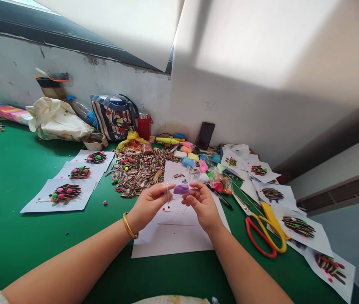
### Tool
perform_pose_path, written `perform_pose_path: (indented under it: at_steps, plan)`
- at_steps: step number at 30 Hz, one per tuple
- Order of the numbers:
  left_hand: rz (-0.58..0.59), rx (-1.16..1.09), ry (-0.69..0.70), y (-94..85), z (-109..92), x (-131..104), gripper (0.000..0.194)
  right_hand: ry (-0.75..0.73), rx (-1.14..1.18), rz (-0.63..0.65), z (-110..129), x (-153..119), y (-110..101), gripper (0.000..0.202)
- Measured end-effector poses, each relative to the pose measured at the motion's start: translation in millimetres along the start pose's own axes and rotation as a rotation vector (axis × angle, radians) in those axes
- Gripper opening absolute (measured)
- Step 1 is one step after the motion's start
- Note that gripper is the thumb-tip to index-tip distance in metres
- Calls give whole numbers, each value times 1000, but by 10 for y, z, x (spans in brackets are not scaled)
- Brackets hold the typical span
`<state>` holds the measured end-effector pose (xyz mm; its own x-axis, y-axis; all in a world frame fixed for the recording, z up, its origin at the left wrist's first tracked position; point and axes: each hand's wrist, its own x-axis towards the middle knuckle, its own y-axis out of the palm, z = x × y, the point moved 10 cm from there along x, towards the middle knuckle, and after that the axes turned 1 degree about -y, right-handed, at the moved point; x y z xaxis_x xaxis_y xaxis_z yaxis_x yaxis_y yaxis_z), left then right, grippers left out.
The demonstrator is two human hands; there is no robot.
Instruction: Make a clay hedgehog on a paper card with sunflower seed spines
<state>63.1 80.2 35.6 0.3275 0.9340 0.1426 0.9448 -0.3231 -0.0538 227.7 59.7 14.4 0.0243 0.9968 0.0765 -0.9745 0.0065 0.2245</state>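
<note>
A lump of purple modelling clay (181, 189) is held up between my two hands over white paper. My right hand (205, 207) pinches the clay between thumb and fingers. Wearing a gold bangle, my left hand (150, 204) is closed on what looks like a clear plastic wrapper (168, 192) beside the clay. Beneath them, a small hedgehog drawing (175, 207) with a dark eye and red nose shows on a paper sheet (179, 242); my fingers partly cover it.
Sunflower seeds (138, 169) are heaped behind my left hand. Coloured clay packets (189, 162) lie behind the paper. Scissors (263, 234) rest at right beside several finished seed hedgehog cards (308, 230). More cards (72, 194) lie left. A phone (205, 135) leans against the wall.
</note>
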Motion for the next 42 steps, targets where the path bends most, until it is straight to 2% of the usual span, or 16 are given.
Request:
perform_pose_path:
  at_steps: [5,8,11,13,16,18,20,22,25,28,31,37,42]
  plan:
    - [-4,196,179,25,-145,-22,28,68,-28,48,-128,6,7,31]
    - [40,259,246,90,-235,-67,30,50,-7,-6,-142,28,-87,28]
    - [57,237,288,94,-339,-112,22,17,45,-71,-107,51,-205,25]
    - [8,144,271,10,-365,-113,18,-19,35,-71,-40,54,-229,24]
    - [-49,-51,150,-95,-260,-69,14,-64,-58,44,69,22,-90,23]
    - [1,-83,42,-37,-147,-37,26,-60,-105,147,89,-24,65,24]
    - [102,-38,-41,91,-61,-30,40,-51,-120,203,81,-65,178,25]
    - [172,10,-77,189,-26,-42,36,-38,-123,221,56,-87,237,26]
    - [152,17,-74,195,-41,-52,28,2,-132,227,-3,-92,251,27]
    - [115,-39,-88,161,-31,-57,30,21,-165,226,-27,-86,230,26]
    - [93,-49,-95,142,-2,-56,31,5,-176,230,-13,-86,230,24]
    - [-22,-3,-56,39,6,-48,26,-32,-195,217,32,-93,238,22]
    - [25,35,-36,85,-11,-54,28,16,-141,254,14,-88,248,27]
